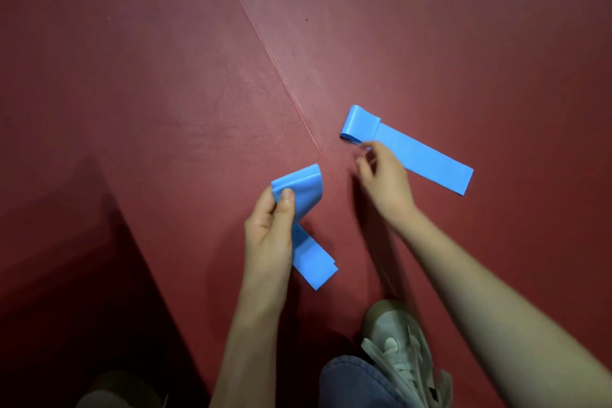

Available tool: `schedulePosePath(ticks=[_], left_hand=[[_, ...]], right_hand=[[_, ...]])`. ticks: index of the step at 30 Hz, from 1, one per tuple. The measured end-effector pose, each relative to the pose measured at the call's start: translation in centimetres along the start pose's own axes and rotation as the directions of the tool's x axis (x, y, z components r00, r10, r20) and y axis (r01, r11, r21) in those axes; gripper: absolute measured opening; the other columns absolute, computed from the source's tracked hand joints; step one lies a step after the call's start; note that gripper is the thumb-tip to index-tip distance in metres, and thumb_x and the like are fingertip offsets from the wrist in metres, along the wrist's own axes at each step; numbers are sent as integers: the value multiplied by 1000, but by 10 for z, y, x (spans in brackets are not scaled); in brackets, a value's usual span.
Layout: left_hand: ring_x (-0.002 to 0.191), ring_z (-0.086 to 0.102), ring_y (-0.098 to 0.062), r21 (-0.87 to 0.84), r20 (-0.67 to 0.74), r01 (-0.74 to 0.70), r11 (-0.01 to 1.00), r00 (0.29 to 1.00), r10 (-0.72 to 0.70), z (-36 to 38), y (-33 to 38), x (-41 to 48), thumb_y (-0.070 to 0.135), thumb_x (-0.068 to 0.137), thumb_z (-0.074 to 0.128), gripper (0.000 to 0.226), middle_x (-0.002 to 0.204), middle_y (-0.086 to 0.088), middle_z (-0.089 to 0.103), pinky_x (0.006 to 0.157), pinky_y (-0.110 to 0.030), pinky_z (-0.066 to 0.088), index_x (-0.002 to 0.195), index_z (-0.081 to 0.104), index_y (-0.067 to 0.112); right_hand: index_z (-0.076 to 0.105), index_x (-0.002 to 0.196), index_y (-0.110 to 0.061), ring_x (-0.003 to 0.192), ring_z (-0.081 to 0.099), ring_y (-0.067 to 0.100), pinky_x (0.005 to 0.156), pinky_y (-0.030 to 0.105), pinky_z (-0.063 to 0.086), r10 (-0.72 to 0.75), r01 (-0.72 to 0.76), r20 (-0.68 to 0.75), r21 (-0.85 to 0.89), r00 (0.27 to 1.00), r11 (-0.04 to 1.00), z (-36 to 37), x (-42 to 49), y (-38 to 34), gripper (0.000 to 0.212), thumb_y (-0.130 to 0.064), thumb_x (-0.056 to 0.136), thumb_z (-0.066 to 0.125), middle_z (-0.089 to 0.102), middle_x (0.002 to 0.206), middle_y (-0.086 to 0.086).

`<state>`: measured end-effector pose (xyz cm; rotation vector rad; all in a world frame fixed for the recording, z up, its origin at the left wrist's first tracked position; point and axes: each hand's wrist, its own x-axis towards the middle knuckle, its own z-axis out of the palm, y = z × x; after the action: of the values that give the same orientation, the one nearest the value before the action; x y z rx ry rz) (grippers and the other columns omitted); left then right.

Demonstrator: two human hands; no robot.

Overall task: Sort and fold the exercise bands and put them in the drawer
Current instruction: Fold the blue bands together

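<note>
Two blue exercise bands are in view over a dark red floor mat (165,93). My left hand (270,228) pinches one folded blue band (306,205) at its upper end; its lower end hangs down toward the mat. The second blue band (420,151) lies flat on the mat to the right, with its left end curled over. My right hand (384,179) reaches over this band's near edge with its fingers loosely curled. It holds nothing that I can see. No drawer is in view.
A seam (281,76) runs diagonally across the mat between the hands. My grey shoe (400,351) and a blue trouser leg (357,381) are at the bottom. A dark shadow covers the lower left.
</note>
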<state>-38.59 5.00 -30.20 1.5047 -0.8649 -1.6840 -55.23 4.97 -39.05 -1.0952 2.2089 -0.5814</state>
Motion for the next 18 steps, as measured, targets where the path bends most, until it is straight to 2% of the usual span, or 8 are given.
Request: schedulePosePath(ticks=[2, 5, 9, 12, 15, 18], left_hand=[[76, 56, 0, 10, 4, 6, 1000, 1000, -6, 1, 1, 2, 12, 93, 43, 26, 74, 15, 64, 72, -14, 45, 80, 63, 23], [83, 57, -7, 5, 10, 27, 1000, 1000, -27, 3, 3, 5, 14, 92, 46, 22, 75, 14, 66, 78, -23, 45, 81, 63, 23], [84, 57, -8, -4, 16, 30, 1000, 999, -30, 3, 3, 3, 19, 89, 51, 16, 77, 13, 66, 78, -24, 45, 82, 64, 24], [79, 55, -5, 12, 9, 30, 999, 1000, -30, 1, 0, -1, 19, 90, 50, 16, 77, 10, 63, 73, -18, 45, 81, 63, 23], [72, 53, -3, 7, 0, 56, 998, 998, -56, 0, -2, -1, 21, 88, 51, 16, 74, 9, 60, 67, -16, 44, 77, 63, 23], [74, 51, -8, -4, -9, 76, 997, 997, -76, -1, -3, -3, 30, 81, 50, 19, 75, 5, 58, 69, -22, 42, 72, 66, 29]], right_hand=[[50, 120, -5, 102, 56, 31, 88, 33, 39, 75, -74, -32, 32, 997, 997, -9, 35, -7, 32, -12, 90, 47, 60, 111, 18], [47, 123, -2, 110, 52, 33, 91, 33, 37, 170, -170, -7, -11, 985, 985, -15, 72, -5, 37, -12, 88, 49, 56, 119, 23], [55, 109, 1, 106, 52, 34, 88, 34, 38, 223, -221, 17, -71, 975, 973, -14, 79, -3, 27, -10, 85, 51, 52, 118, 24], [54, 96, -6, 99, 50, 32, 84, 34, 37, 221, -221, 0, -60, 975, 973, -11, 72, -6, 13, -6, 83, 51, 49, 117, 21], [48, 79, -14, 82, 44, 21, 72, 28, 33, 199, -199, -25, -3, 980, 980, -11, 68, -5, 8, -6, 81, 50, 56, 108, 21], [52, 72, -12, 74, 48, 20, 67, 23, 32, 177, -176, -44, 40, 983, 984, -13, 65, 1, 6, -10, 78, 53, 61, 96, 19]])
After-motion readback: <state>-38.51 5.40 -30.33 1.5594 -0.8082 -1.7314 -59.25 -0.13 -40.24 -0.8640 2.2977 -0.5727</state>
